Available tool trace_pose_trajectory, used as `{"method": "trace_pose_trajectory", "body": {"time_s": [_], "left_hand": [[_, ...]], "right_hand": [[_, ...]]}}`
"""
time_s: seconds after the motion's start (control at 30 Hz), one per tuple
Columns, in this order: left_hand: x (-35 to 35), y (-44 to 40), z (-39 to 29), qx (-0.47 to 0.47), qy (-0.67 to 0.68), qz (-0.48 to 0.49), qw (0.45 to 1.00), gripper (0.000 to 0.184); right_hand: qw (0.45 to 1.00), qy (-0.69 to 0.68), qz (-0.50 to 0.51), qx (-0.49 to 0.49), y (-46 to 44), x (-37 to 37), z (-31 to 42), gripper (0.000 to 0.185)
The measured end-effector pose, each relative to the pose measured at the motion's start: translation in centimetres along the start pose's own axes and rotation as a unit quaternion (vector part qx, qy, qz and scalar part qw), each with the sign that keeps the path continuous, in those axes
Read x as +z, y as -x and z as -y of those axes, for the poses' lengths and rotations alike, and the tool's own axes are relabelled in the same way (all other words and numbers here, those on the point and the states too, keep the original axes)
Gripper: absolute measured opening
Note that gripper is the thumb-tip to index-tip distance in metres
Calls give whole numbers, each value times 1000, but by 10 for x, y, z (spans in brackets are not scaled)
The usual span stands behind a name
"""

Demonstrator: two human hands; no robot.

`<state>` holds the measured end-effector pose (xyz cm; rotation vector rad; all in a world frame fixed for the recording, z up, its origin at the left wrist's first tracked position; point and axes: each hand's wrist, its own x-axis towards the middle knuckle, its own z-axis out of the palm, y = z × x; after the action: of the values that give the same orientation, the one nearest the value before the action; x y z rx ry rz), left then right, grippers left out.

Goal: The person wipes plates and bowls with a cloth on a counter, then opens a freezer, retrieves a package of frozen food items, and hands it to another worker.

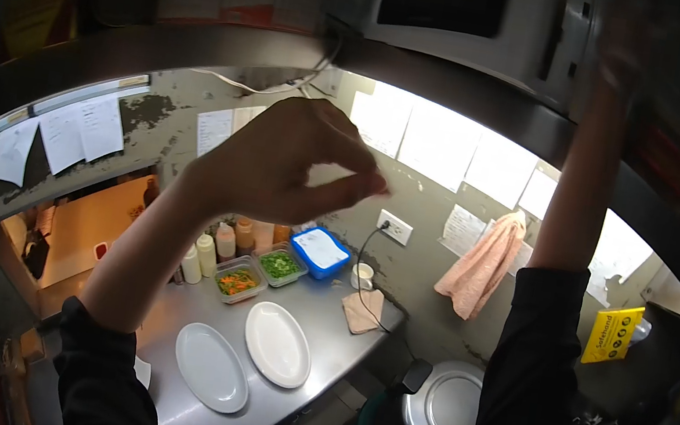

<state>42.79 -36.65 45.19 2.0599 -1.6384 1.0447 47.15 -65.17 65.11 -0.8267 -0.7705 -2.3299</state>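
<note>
L hand [299, 162] is raised mid-view, above the surface [334, 336] as seen from the head. Thumb & forefinger curl into a ring, tips meeting or nearly so; can't tell if that grip has anything tiny in it. R arm goes straight up, R hand [630, 36] by the R side of the microwave [516, 58]. It's dark & blurry there, so can't tell how open that grip is or what, if anything, it has hold of. Microwave is up top on the shelf [467, 86].

Below, 2 oval plates lie side by side on the surface: white plate [278, 344] & bluish plate [212, 368]. Behind them: squeeze bottles [206, 254], tub w/ orange & green veg [238, 281], tub of chopped greens [282, 267], blue tub [319, 254], cup [362, 276], folded cloth [362, 311]. Pink towel [481, 266] hangs on the wall near an outlet [395, 227] w/ a black plug in. Silver lid [448, 403] is R of the surface, lower down.
</note>
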Motion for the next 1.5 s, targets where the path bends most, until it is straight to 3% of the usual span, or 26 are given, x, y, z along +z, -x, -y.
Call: {"method": "trace_pose_trajectory", "body": {"time_s": [0.03,0.13,0.17,0.27,0.3,0.37,0.47,0.53,0.6,0.63,0.73,0.87,0.93,0.97,1.07,1.1,1.17,1.23,1.27,1.3,1.4,1.47,1.5], "left_hand": [[9,-7,-9,-35,-33,-23,999,17],[35,-7,6,-53,82,-33,995,12],[42,-8,9,-45,63,-31,997,12],[56,-11,6,-19,63,0,998,14],[57,-13,1,-27,48,22,998,16],[62,-16,-6,-7,33,31,999,13],[70,-18,-14,16,-1,29,999,8],[74,-19,-18,40,-12,-9,999,6],[77,-23,-20,64,-10,-63,996,8],[77,-26,-22,75,-36,-108,991,10],[74,-34,-23,91,-102,-217,967,16],[72,-33,-20,59,-140,-284,947,20],[67,-32,-20,63,-177,-309,932,20],[68,-32,-19,40,-253,-361,897,22],[59,-39,2,32,-320,-423,847,54],[55,-44,10,32,-306,-441,843,62],[49,-49,18,6,-214,-426,879,70],[44,-50,17,9,-238,-369,899,68],[42,-50,17,11,-248,-340,907,67],[49,-54,17,47,-139,-368,918,61],[55,-39,9,1,37,-218,975,54],[46,-40,-15,59,-243,-83,965,54],[57,-38,-12,38,-180,-89,979,42]], "right_hand": [[998,-9,-35,-53,-12,-19,11,7],[983,-112,82,-118,-25,-50,29,7],[966,-170,135,-141,-27,-57,27,7],[953,-237,123,142,-7,-54,14,6],[972,-72,199,106,-6,-60,17,9],[910,256,325,28,-3,-75,28,18],[920,158,358,-31,13,-80,6,32],[911,185,294,-224,22,-82,22,39],[904,62,329,-265,30,-72,35,50],[893,-75,392,-206,33,-61,38,56],[758,175,450,-439,46,-60,63,61],[810,101,388,-429,33,-50,80,47],[838,9,383,-388,29,-45,78,38],[847,-73,391,-352,28,-44,75,35],[819,-293,415,-267,12,-26,49,29],[841,-311,358,-261,16,-20,46,28],[869,-249,303,-301,16,-20,50,31],[874,-242,268,-326,20,-16,54,34],[870,-222,283,-337,21,-17,55,34],[866,-201,299,-347,22,-19,58,35],[844,-17,411,-344,21,-50,74,33],[825,79,469,-305,35,-65,53,30],[815,127,485,-289,47,-74,36,32]]}}
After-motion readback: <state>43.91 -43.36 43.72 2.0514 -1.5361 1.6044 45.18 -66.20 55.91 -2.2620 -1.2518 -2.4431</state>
